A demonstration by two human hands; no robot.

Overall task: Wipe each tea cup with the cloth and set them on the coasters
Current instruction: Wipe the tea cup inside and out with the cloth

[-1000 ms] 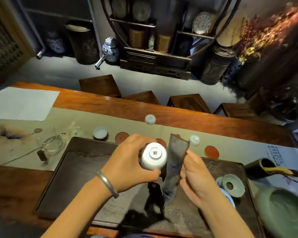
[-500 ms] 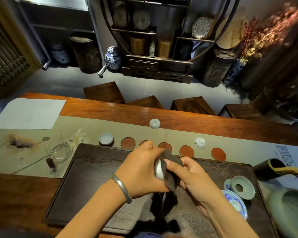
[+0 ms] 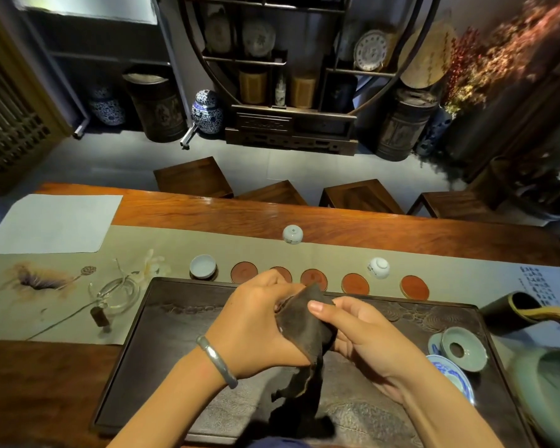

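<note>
Over the dark carved wooden tea tray (image 3: 181, 324) both hands meet around a dark brown cloth (image 3: 307, 331). The left hand (image 3: 256, 324), with a silver bangle (image 3: 217, 360) at its wrist, has its fingers curled round the bundle from the left side, and the right hand (image 3: 366, 337) closes on it from the right, its thumb pressed flat on the top of the cloth and its fingers wrapped beneath. The cloth is bunched between the two palms, with a loose tail hanging down toward the tray; whatever it is wrapped around is fully covered, so I cannot tell if a cup is inside. Beyond the tray's far edge, on the pale green runner (image 3: 162, 240) that lies along the wooden tabletop (image 3: 369, 224), sits a row of round red-brown coasters (image 3: 355, 283). At the left end of that row a small white tea cup (image 3: 203, 266) stands upright on a coaster. A second white cup (image 3: 378, 268) lies overturned on the runner between the two rightmost coasters, and a third white cup (image 3: 292, 235) lies overturned farther back, at the runner's far edge. At the tray's right end rests a celadon strainer (image 3: 464, 349) on a blue-and-white dish (image 3: 450, 373).
</note>
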